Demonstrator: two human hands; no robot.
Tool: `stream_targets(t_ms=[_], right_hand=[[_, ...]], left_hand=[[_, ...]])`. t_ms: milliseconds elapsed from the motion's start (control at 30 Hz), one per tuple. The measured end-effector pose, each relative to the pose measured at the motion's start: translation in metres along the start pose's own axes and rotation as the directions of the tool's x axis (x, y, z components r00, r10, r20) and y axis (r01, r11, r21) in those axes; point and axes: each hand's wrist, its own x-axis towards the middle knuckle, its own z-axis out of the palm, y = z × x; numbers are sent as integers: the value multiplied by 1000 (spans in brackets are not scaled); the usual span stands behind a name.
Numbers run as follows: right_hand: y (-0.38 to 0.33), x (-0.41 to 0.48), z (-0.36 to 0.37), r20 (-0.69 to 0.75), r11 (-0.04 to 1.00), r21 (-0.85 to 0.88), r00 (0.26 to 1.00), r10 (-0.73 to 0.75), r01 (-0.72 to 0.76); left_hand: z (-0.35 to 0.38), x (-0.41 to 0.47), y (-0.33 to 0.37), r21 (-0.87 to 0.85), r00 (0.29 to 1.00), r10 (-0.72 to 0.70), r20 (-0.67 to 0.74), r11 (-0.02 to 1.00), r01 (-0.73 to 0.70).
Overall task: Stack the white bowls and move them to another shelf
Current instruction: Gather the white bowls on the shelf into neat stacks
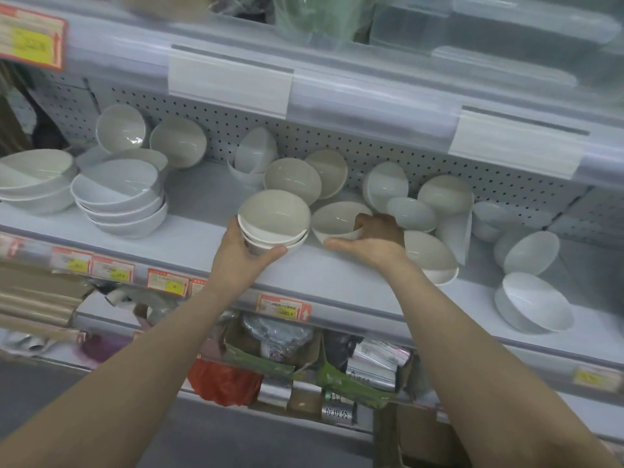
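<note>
Shop shelving in pale grey fills the view, with a pegboard (304,136) back wall and one long shelf (202,241) crowded with white bowls. Near the shelf's front edge sits a short stack (273,217) of what look like three bowls, mouths up and tipped slightly toward the person. The left hand (236,255) grips this stack from the near left, thumb stretched across its front wall and fingers curled round its left side.

Just right of the stack, rims almost touching, lies a single bowl (334,219), also mouth up. The right hand (374,238) grips it, with fingers hooked over its right rim into the hollow and the thumb lying along its near underside.

Both are round, so no long axis matters. What matters is that the bowl is level with the stack and directly to its right, held by the right hand, the nearer one. Judging from this, the coming move is a short lift and a carry leftward to set the bowl down into the stack's top bowl, while the left hand steadies.

Behind the stack and to its right, loose bowls (292,179) lean on their sides. Left of the stack stands a larger pile (121,201) of wider bowls. Below the stack, price tags (283,307) line the shelf edge.
</note>
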Motion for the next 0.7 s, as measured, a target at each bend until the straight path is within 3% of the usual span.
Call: stream_targets(t_ms=[67,167,367,567,700], right_hand=[[0,1,-3,41,997,76,999,28,-31],[4,7,-4,-22,971,226,996,85,-77],[9,25,-4,25,955,194,975,222,-223],[12,39,-22,-106,891,393,951,291,-229],[-14,48,-41,-140,844,532,977,163,-65]], left_hand=[[1,0,-2,-25,1000,-1,4,1000,1],[4,2,-3,-54,1000,2,6,999,-1],[4,-1,4,-144,999,32,19,989,-29],[8,2,2,-181,999,-1,-32,983,-5],[10,1,0,-174,999,-6,-45,985,-2]])
